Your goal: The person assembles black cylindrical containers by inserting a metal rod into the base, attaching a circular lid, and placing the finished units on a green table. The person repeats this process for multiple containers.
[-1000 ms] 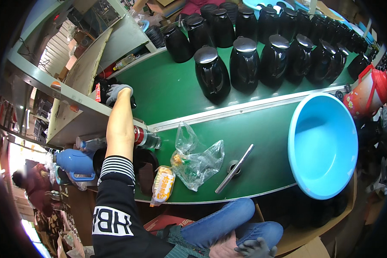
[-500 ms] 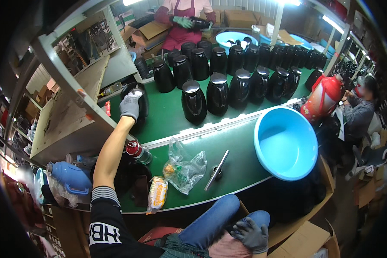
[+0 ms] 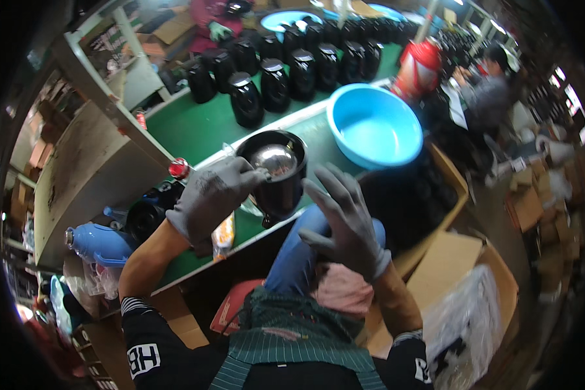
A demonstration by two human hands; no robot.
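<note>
My left hand (image 3: 220,194), in a grey glove, is closed on the rim of a glossy black thermos jug body (image 3: 281,196). It is held above the near side of the green bench, with its wide open end tilted toward me and a shiny silvery dome inside. My right hand (image 3: 346,221), also gloved in grey, is just to the right of the jug body, fingers spread and holding nothing. Any contact between it and the jug body cannot be made out. A yellow-and-white packet (image 3: 223,235) lies below my left hand.
Several black jugs (image 3: 274,84) stand in rows across the green bench (image 3: 175,133). A blue basin (image 3: 374,127) sits to the right beside a red-and-silver flask (image 3: 417,68). Below it is an open carton (image 3: 445,185). A blue flask (image 3: 97,244) lies at left. Co-workers sit opposite and at right.
My left hand has brought a jug body from the far left of the bench toward me. My right hand has risen from my lap to beside it. The view has shifted.
</note>
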